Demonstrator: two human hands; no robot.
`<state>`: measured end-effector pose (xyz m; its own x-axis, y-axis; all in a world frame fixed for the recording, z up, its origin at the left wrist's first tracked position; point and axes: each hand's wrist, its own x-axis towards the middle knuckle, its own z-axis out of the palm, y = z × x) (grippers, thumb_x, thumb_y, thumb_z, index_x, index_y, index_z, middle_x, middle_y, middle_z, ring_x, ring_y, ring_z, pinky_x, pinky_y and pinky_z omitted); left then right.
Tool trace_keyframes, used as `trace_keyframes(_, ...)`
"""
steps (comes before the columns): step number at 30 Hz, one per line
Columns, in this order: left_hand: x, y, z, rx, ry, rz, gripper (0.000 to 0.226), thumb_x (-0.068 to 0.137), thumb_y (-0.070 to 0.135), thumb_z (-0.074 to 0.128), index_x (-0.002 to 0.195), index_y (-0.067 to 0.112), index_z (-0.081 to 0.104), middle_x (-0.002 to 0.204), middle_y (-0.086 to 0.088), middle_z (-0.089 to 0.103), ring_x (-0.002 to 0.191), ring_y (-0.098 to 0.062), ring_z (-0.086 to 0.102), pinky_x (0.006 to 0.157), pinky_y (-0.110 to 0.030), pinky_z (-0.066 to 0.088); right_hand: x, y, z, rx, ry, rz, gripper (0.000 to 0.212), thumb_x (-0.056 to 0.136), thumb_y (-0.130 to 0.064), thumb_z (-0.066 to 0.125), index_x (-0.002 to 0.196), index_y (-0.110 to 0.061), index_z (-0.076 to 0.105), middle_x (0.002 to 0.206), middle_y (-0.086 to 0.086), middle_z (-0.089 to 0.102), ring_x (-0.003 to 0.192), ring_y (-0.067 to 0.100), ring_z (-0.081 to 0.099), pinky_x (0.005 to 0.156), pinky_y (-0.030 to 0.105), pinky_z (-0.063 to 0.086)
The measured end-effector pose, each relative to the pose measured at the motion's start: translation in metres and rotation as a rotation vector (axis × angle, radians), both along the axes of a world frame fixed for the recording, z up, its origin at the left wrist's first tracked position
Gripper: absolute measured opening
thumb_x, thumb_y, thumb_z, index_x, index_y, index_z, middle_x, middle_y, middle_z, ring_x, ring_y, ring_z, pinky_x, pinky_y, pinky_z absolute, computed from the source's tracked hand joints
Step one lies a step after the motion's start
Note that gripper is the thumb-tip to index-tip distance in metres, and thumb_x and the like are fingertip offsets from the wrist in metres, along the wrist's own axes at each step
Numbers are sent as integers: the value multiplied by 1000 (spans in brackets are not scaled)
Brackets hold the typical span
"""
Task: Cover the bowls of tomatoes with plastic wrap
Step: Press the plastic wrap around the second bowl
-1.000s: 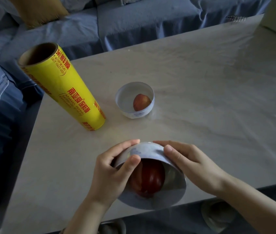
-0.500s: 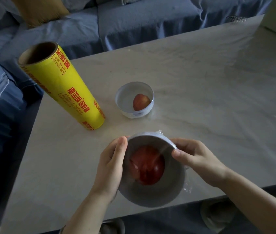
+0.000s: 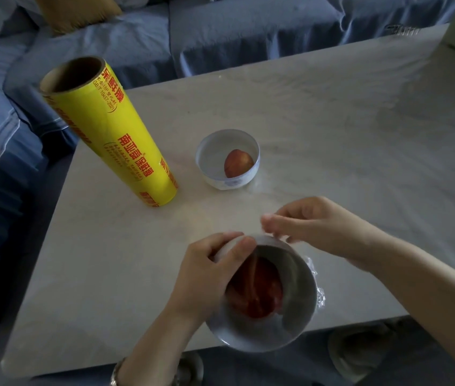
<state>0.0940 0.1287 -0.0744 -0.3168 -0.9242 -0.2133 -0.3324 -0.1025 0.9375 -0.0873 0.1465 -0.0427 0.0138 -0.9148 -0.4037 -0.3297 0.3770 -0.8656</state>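
Fingers of left hand [image 3: 209, 277] clamp far rim of near bowl [image 3: 262, 327], tomato [image 3: 256, 291] inside, at table [image 3: 332, 135] front edge; right hand [image 3: 312, 221] pinches plastic wrap [image 3: 314, 277] above rim, blurred.

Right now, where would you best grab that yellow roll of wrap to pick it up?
Around the middle of the roll, coming from its right side. It stands on end on the table, too wide to pinch at the open top.
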Motion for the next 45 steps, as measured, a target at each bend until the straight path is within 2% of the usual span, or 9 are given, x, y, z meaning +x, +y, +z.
trace_keyframes(3, 2, 0, -2, -25, -22, -13, 62, 55, 66, 58, 98, 23, 71, 89, 9, 73, 88, -4, 66, 73, -13, 51, 8, -10, 9, 37, 175, 41, 27, 66, -52, 71, 71, -26, 73, 72, -9, 71, 67, -1, 62, 65, 15, 49)
trace_keyframes(6, 3, -1, -1, -50, -33, -26, 67, 53, 68, 56, 100, 23, 71, 92, 9, 72, 91, -8, 66, 78, -19, 53, 11, -14, 12, 18, 227, 61, 16, 74, -42, 71, 69, -26, 72, 72, -9, 69, 65, -1, 59, 61, 12, 45)
trace_keyframes(13, 7, 0, -3, -49, -29, 0, 52, 52, 68, 55, 90, 35, 66, 93, 17, 69, 92, -5, 63, 73, -9, 49, 13, -18, 1, 119, -34, -160, 24, 81, -26, 68, 66, -8, 66, 62, 1, 61, 58, 11, 55, 57, 20, 49)
trace_keyframes(22, 8, 7, -4, -69, 47, 40, 42, 56, 63, 58, 86, 36, 68, 93, 24, 69, 92, 4, 63, 73, -7, 48, 16, -16, -12, 66, 189, -95, 21, 79, -29, 69, 70, -10, 71, 58, -3, 60, 51, 6, 50, 56, 20, 44)
trace_keyframes(29, 10, 5, -3, -32, 124, 37, 42, 55, 60, 61, 87, 32, 70, 92, 21, 72, 93, 2, 66, 77, -11, 49, 8, -16, -19, 142, 7, -79, 18, 75, -29, 74, 70, -13, 67, 54, -5, 58, 47, 5, 51, 45, 14, 44)
trace_keyframes(32, 13, 4, -2, -60, 135, 62, 41, 56, 59, 62, 85, 32, 70, 91, 21, 73, 92, 3, 66, 76, -8, 47, 2, -14, -25, 30, 42, -168, 13, 75, -11, 73, 67, -17, 65, 55, -5, 57, 47, 7, 52, 51, 17, 46)
trace_keyframes(36, 15, -2, -2, -98, 138, 102, 37, 58, 57, 60, 82, 31, 70, 86, 22, 73, 87, 5, 66, 74, -7, 47, 1, 5, -18, -309, 95, -264, 12, 80, -17, 68, 73, -26, 68, 70, -9, 69, 61, -4, 61, 61, 5, 43)
trace_keyframes(40, 15, -6, -3, -92, 109, 93, 36, 57, 58, 59, 81, 33, 71, 87, 21, 73, 87, 3, 66, 75, -10, 48, 8, 27, -10, -589, 135, 61, 22, 87, -33, 55, 98, -23, 72, 101, -16, 70, 98, -5, 62, 85, 9, 46)
trace_keyframes(45, 14, -6, -1, -96, 110, 100, 36, 57, 58, 59, 81, 34, 70, 87, 22, 73, 87, 4, 66, 74, -8, 47, 10, 26, -17, -641, 208, 157, 41, 89, -44, 46, 114, -20, 66, 115, -15, 63, 110, -6, 55, 92, 7, 41)
